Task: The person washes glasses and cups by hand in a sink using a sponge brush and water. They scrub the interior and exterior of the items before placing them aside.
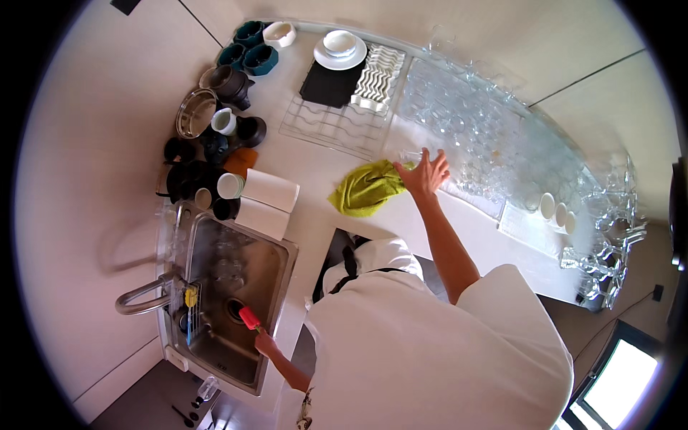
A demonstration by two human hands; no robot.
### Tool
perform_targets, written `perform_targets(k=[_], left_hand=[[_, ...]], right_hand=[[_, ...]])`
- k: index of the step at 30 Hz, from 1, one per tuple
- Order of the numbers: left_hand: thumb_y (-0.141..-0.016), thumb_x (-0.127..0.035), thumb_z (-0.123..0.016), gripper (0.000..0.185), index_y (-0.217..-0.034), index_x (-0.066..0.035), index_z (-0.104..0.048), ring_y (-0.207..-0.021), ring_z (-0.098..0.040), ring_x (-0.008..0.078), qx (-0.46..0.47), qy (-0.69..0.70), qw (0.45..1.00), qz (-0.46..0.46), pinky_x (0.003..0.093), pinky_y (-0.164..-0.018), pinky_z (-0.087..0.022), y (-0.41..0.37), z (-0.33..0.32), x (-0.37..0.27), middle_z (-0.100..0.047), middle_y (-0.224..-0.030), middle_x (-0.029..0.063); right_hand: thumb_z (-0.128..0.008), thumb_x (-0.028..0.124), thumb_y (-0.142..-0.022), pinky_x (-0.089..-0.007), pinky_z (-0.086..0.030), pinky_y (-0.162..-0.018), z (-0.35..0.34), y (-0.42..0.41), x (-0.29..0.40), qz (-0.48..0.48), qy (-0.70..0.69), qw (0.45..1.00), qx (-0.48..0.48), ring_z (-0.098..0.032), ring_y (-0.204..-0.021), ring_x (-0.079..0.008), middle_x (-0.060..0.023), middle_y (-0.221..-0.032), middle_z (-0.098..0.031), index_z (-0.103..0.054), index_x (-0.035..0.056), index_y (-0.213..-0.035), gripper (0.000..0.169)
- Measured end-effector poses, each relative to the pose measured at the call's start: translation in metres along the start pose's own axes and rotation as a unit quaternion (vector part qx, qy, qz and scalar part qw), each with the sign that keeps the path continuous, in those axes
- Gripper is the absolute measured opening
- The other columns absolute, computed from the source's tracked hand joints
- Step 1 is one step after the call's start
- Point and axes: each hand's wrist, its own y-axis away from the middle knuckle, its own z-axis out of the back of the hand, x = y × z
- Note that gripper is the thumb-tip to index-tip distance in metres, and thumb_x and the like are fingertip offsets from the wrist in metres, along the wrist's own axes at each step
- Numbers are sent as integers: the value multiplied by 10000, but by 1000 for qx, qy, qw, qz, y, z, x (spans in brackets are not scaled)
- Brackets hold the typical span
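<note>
My left hand (264, 343) grips the handle of a red-headed cleaning brush (249, 317). The brush head hangs over the stainless steel sink (293, 258), close to the drain (235, 310). Over the counter, my right hand (427, 174) has its fingers spread wide. Beside its thumb lies a crumpled yellow-green cloth (368, 188). A faint clear glass (413, 156) shows near the thumb and index finger; whether they touch it is hard to tell. Blurred clear glassware (231, 271) sits inside the sink at its far end.
Many clear glasses (457, 123) crowd the counter's right side, with white cups (547, 205) nearby. A wire rack (328, 129) bears a black tray (328, 86) and white dishes (339, 44). Dark pots (228, 83) and cups line the left wall. The faucet (140, 306) arches beside the sink.
</note>
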Motion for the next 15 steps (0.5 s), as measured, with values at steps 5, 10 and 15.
perform_targets(k=[5, 10, 15], left_hand=[[-915, -443, -429, 572, -748, 66, -630, -693, -599, 423, -39, 156, 987, 28, 518, -662, -458, 0, 20, -13, -620, -732, 244], [-948, -266, -419, 241, -1079, -146, -583, -647, -647, 292, -12, 49, 999, -4, 438, -555, -502, -9, -6, 8, -635, -682, 133], [-908, -457, -438, 582, -759, 59, -661, -719, -613, 402, -8, 146, 989, 32, 507, -689, -460, -11, 16, -9, -626, -723, 243]], right_hand=[[-638, 152, -731, -434, -419, -928, -37, -16, -44, 81, -172, 976, -106, -521, -1065, -365, -210, -1106, -578, -640, 28, -1024, 318], [-564, 107, -777, -427, -475, -834, 0, -29, -79, -28, -165, 986, -12, -600, -946, -362, -194, -1026, -628, -653, 39, -1018, 266], [-575, 168, -762, -436, -478, -821, 19, -52, -110, -53, -141, 986, 72, -599, -963, -353, -193, -1024, -627, -624, 65, -1090, 347]])
